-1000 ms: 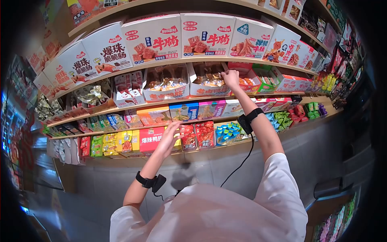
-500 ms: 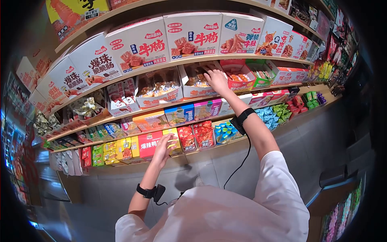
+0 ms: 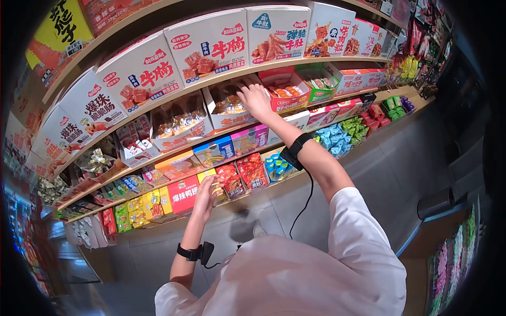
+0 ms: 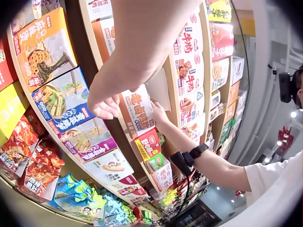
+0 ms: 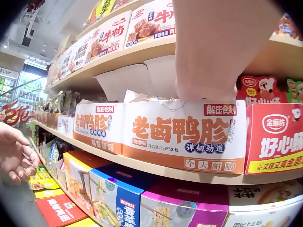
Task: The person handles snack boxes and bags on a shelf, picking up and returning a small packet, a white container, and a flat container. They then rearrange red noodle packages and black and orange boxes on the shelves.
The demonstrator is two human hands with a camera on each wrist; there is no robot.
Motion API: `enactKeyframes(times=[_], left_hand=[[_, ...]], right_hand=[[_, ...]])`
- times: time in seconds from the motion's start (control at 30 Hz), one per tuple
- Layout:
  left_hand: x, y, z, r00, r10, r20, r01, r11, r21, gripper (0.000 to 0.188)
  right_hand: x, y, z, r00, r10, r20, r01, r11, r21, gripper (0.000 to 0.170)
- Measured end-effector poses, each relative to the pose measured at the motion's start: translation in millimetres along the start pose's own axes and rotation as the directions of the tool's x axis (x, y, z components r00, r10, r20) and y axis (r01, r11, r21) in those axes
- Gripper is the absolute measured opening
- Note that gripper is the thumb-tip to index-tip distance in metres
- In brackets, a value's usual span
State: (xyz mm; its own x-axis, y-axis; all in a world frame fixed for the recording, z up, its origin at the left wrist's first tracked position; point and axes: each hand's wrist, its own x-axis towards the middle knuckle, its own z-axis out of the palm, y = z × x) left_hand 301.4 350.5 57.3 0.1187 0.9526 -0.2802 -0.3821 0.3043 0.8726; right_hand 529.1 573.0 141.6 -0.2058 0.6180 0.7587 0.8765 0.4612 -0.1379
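My right hand (image 3: 255, 101) reaches over the front of an open white carton (image 3: 232, 121) on the middle shelf. Its fingers extend among small brown-and-white snack packets (image 3: 225, 102) there. In the right wrist view the front of this carton (image 5: 184, 137) hides the fingertips. The left hand (image 3: 206, 194) hovers lower, in front of the bottom shelf, its fingers loosely bent around nothing. A red box (image 3: 183, 196) and a yellow box lie just behind it. From the left wrist, the left hand (image 4: 111, 92) overlaps the shelf of blue and purple boxes.
A matching open carton (image 3: 182, 131) stands to the left, a red open box (image 3: 295, 100) and a green one (image 3: 321, 89) to the right. Tall white boxes (image 3: 213, 50) line the shelf above. A black cable (image 3: 305, 205) hangs from the right wrist strap.
My right hand has shifted from the carton's right edge in over its packets. The head view has moved, so the shelves appear further left. The left hand stays low, its fingers loose.
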Motion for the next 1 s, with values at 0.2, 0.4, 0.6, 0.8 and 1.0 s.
enactKeyframes(times=[0.2, 0.4, 0.6, 0.8, 1.0], left_hand=[[25, -1, 19, 1.0, 0.026, -0.004, -0.026, 0.998, 0.061, 0.025], [68, -24, 57, 0.999, -0.005, 0.043, 0.002, 0.997, 0.072, 0.02], [90, -34, 107, 0.987, -0.062, 0.149, 0.029, 0.977, 0.213, 0.021], [114, -50, 165, 0.969, -0.042, 0.244, -0.056, 0.923, 0.381, 0.021], [129, -62, 249, 0.93, 0.126, 0.344, -0.27, 0.872, 0.409, 0.02]], right_hand=[[-12, -2, -44, 0.974, -0.195, -0.113, 0.214, 0.958, 0.192, 0.033], [-52, 23, -97, 0.953, -0.296, 0.065, 0.268, 0.924, 0.273, 0.036], [-153, 90, -139, 0.939, -0.016, 0.344, -0.08, 0.962, 0.262, 0.034], [-260, 144, -207, 0.812, 0.395, 0.43, -0.474, 0.876, 0.091, 0.031], [-328, 217, -251, 0.762, 0.49, 0.423, -0.58, 0.808, 0.109, 0.029]])
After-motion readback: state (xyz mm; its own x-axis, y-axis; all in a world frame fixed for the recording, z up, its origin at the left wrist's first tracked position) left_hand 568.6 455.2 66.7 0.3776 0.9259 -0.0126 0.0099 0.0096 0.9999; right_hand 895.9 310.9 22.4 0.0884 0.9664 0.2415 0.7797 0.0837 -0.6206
